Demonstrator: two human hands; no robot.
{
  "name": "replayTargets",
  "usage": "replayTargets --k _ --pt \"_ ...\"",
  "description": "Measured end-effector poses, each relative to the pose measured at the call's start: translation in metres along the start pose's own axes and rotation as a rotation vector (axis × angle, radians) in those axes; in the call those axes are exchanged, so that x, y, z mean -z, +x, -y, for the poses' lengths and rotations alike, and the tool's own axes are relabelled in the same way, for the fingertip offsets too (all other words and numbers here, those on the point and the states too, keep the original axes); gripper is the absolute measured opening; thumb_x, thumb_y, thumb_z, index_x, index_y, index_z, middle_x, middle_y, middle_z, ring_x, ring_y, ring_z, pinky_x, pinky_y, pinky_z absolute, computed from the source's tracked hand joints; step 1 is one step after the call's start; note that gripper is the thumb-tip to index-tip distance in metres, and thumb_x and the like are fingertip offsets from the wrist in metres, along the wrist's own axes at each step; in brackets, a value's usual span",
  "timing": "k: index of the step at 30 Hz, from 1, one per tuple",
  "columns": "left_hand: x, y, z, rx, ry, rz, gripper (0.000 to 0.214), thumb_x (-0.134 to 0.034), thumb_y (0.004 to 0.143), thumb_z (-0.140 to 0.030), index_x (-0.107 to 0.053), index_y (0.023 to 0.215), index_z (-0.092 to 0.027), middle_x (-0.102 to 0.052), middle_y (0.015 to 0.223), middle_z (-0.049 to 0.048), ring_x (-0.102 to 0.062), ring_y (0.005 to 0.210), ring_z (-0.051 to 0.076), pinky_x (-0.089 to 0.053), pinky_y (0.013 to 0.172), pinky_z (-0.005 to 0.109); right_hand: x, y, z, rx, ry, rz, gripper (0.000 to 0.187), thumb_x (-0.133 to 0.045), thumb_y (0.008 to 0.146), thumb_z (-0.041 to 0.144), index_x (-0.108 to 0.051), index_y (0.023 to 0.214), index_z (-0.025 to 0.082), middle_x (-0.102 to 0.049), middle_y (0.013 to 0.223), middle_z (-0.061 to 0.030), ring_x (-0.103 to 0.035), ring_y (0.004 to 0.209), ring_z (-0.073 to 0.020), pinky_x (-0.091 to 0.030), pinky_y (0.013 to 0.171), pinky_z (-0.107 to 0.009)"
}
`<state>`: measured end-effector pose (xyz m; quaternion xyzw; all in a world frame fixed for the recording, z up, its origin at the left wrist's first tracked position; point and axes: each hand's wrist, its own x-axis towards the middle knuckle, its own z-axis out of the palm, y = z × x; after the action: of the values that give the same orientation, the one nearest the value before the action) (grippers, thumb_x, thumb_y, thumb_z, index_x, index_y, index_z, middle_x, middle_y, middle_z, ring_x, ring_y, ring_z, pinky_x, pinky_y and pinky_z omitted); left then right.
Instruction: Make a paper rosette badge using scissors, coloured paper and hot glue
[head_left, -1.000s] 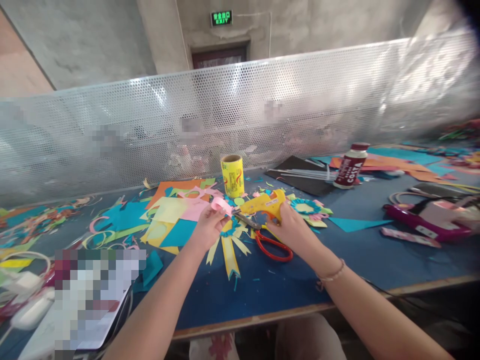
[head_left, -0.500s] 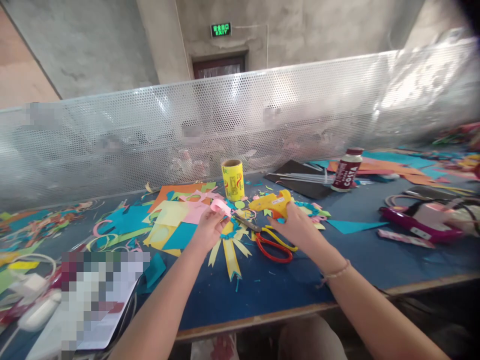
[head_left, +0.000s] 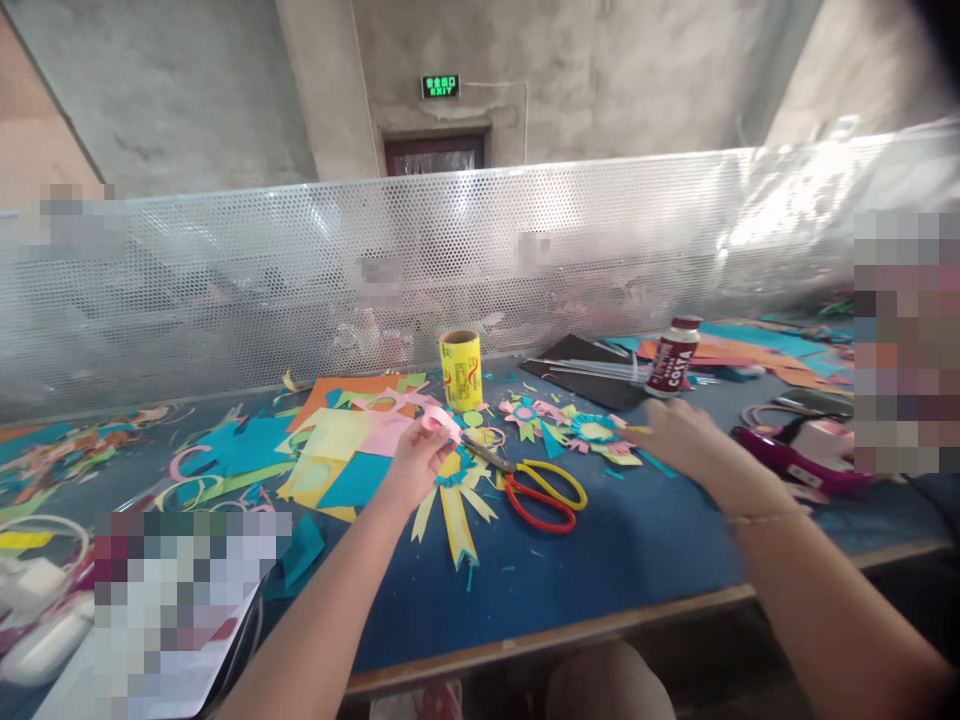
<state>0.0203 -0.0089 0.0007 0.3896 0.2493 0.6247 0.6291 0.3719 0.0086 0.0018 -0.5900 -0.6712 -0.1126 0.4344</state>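
Observation:
My left hand [head_left: 414,462] pinches a curled pink paper strip [head_left: 436,418] above a yellow and blue ribbon rosette [head_left: 454,492] lying on the blue table [head_left: 600,570]. My right hand [head_left: 681,436], blurred by motion, is out to the right near the paper flowers [head_left: 594,430]. Its fingers are curled, and a yellow sliver of the glue gun [head_left: 636,430] pokes out at its left side; the rest of the gun is hidden. Scissors [head_left: 546,490] with red and yellow handles lie between my hands.
A yellow roll [head_left: 460,370] and a dark bottle [head_left: 673,358] stand at the back before a perforated metal screen [head_left: 480,260]. Coloured paper sheets [head_left: 337,440] and scraps cover the left. A pink device [head_left: 799,455] with cables lies on the right. White items [head_left: 37,640] sit near left.
My right hand has swung to the right, from beside the pink strip to past the paper flowers, taking the yellow glue gun with it. My left hand has kept the strip in place.

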Motion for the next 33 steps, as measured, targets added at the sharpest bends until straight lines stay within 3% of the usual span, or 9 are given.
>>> replayTargets --k 2,5,7,9,16,21,26,33 --pt "-0.001 -0.001 0.0 -0.005 0.03 -0.006 0.031 -0.083 0.054 -0.026 -0.055 0.062 -0.014 -0.062 0.073 -0.0007 -0.059 0.071 0.01 -0.048 0.069 0.023 -0.006 0.007 0.069 0.132 0.056 0.185 0.027 -0.068 0.069 0.044 -0.063 0.074 0.018 -0.062 0.072 -0.009 -0.062 0.075 -0.0237 -0.045 0.063 -0.036" --pt "-0.003 -0.001 0.0 -0.035 0.087 0.001 0.027 -0.081 0.056 -0.025 -0.058 0.063 -0.015 -0.062 0.074 -0.0002 -0.059 0.072 0.01 -0.048 0.071 0.023 -0.02 0.01 0.164 0.328 0.268 0.277 0.025 -0.06 0.079 0.039 -0.063 0.094 0.019 -0.064 0.095 -0.0092 -0.06 0.091 -0.0209 -0.048 0.08 -0.037" --pt "-0.003 -0.002 0.001 -0.044 0.126 0.012 0.025 -0.081 0.055 -0.023 -0.062 0.067 -0.014 -0.063 0.074 0.0005 -0.059 0.072 0.011 -0.048 0.073 0.024 -0.03 0.01 0.202 0.386 0.36 0.305 0.026 -0.06 0.08 0.036 -0.062 0.099 0.018 -0.064 0.097 -0.009 -0.059 0.096 -0.02 -0.048 0.085 -0.036" --pt "-0.004 -0.002 0.001 -0.05 0.151 0.017 0.025 -0.081 0.055 -0.023 -0.064 0.072 -0.015 -0.063 0.074 0.0006 -0.059 0.072 0.011 -0.047 0.072 0.025 -0.04 0.01 0.219 0.363 0.402 0.361 0.025 -0.06 0.08 0.033 -0.063 0.099 0.017 -0.063 0.099 -0.0089 -0.059 0.095 -0.0188 -0.048 0.084 -0.034" --pt "0.0 0.001 0.002 -0.143 0.257 0.037 0.024 -0.077 0.06 -0.024 -0.067 0.08 -0.016 -0.066 0.081 0.0025 -0.059 0.08 0.015 -0.046 0.075 0.027 -0.053 0.016 0.214 0.271 0.495 0.393 0.009 -0.066 0.075 0.027 -0.064 0.077 0.019 -0.063 0.085 -0.0042 -0.059 0.077 -0.0137 -0.048 0.072 -0.029" --pt "0.008 0.006 0.007 -0.181 0.332 0.067 0.027 -0.077 0.061 -0.021 -0.068 0.085 -0.015 -0.068 0.089 0.0052 -0.06 0.087 0.018 -0.046 0.081 0.03 -0.056 0.019 0.209 0.25 0.572 0.441 0.011 -0.066 0.075 0.03 -0.066 0.075 0.019 -0.063 0.081 -0.0029 -0.059 0.078 -0.0138 -0.047 0.071 -0.028" --pt "0.009 0.007 0.011 -0.143 0.367 0.034 0.023 -0.078 0.06 -0.021 -0.067 0.08 -0.016 -0.068 0.081 0.0026 -0.062 0.08 0.016 -0.047 0.079 0.029 -0.058 0.02 0.195 0.142 0.658 0.513 0.018 -0.069 0.072 0.034 -0.07 0.08 0.019 -0.065 0.077 -0.0022 -0.058 0.07 -0.0124 -0.045 0.063 -0.025" --pt "0.008 0.005 0.013 -0.152 0.399 0.089 0.018 -0.076 0.065 -0.022 -0.066 0.079 -0.016 -0.068 0.076 0.0026 -0.063 0.075 0.015 -0.047 0.075 0.027 -0.063 0.016 0.184 0.072 0.682 0.601 0.028 -0.065 0.073 0.043 -0.068 0.073 0.016 -0.062 0.067 -0.0016 -0.05 0.059 -0.0099 -0.039 0.053 -0.023"
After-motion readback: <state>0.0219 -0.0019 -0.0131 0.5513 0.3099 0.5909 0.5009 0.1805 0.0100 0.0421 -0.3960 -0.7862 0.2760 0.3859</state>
